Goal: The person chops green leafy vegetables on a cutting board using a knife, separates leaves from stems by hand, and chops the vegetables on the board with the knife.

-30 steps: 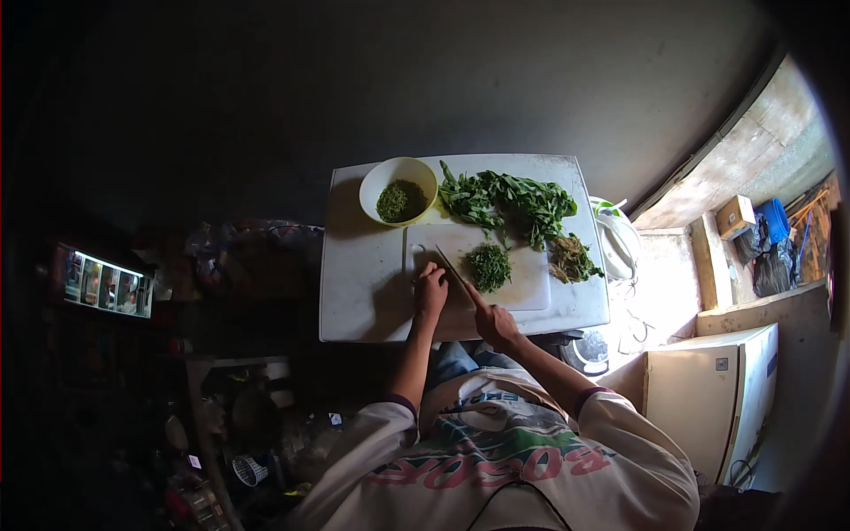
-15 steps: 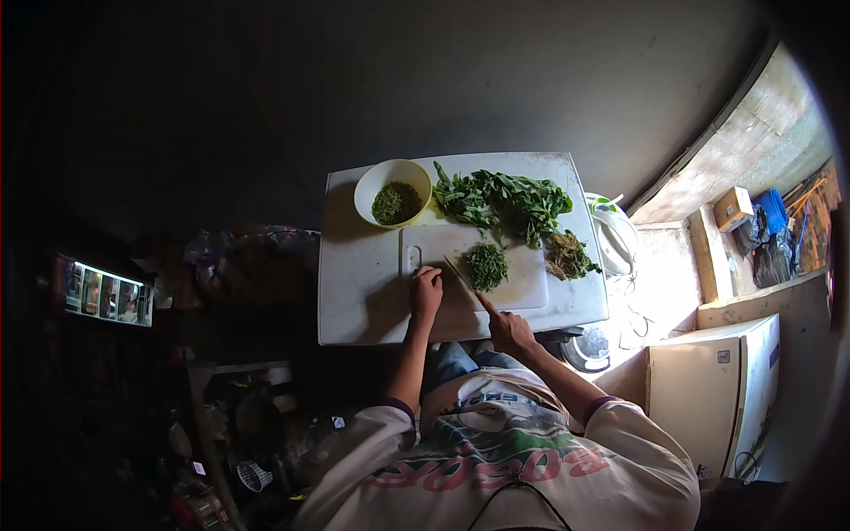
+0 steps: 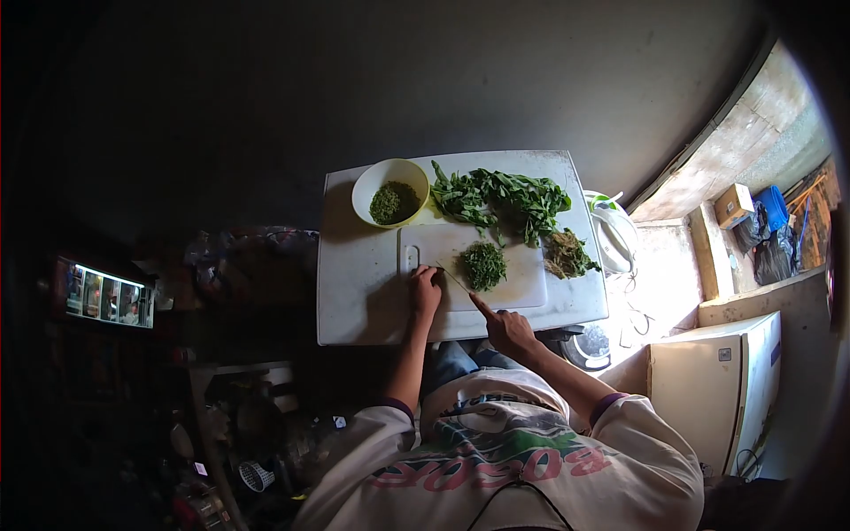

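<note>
In the head view, my right hand is closed around a knife, its index finger stretched along the back of the blade. The blade slants up and left over the white cutting board. Near the knife's tip my left hand rests at the board's left side, just below the handle slot, with curled fingers; what they hold, if anything, is hidden. A heap of finely chopped green leaves lies on the board, right of the blade.
Behind the board stand a pale yellow bowl with chopped greens inside and a pile of whole leafy greens. Wilted trimmings lie at the right of the white table. A white refrigerator stands lower right.
The knife and my right hand have shifted slightly left, away from the chopped heap, so the blade now lies nearer my left hand. My left hand has barely moved.
</note>
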{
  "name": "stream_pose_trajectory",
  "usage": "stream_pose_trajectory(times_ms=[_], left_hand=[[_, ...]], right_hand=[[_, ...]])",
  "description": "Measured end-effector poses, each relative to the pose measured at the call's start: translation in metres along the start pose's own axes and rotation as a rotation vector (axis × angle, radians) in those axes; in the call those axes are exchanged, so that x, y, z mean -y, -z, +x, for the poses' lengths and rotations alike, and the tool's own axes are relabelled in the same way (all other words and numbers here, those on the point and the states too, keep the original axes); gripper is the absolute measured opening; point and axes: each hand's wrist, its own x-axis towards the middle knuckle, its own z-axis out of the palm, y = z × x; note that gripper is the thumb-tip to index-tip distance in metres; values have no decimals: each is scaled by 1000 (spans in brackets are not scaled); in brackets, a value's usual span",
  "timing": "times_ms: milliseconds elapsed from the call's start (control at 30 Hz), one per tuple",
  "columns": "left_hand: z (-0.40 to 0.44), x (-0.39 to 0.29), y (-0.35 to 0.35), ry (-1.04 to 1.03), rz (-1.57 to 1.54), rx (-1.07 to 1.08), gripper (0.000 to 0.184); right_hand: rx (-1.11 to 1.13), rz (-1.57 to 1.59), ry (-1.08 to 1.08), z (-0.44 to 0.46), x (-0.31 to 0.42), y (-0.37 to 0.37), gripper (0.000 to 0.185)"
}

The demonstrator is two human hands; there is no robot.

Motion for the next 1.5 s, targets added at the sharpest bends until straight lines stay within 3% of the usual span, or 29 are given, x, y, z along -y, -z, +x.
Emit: stream_pose_trajectory(times_ms=[100, 167, 300, 367, 500, 800, 1100, 1267, 1500], left_hand=[[-1, -2, 1, 27, 20, 14, 29], [-1, -2, 1, 45, 33, 22, 29], [-3, -3, 0, 50, 28, 24, 24], [-2, -3, 1, 29, 24, 28, 22], [0, -6, 2, 6, 54, 10, 22], [0, 4, -2, 11, -31, -25, 19], [5, -20, 2, 12, -55, 11, 10], [5, -16, -8, 25, 97, 52, 18], [8, -12, -13, 64, 47, 45, 21]], right_hand=[[-41, -37, 56, 0, 2, 9, 81], [158, -54, -40, 1, 10, 23, 89], [175, 54, -110, 14, -7, -19, 84], [-17, 101, -38, 26, -11, -39, 78], [-171, 200, 14, 44, -11, -56, 74], [-158, 160, -10, 28, -18, -54, 74], [29, 160, -216, 2, -13, -15, 85], [-52, 152, -97, -5, -12, -16, 78], [-1, 107, -59, -9, -1, -2, 80]])
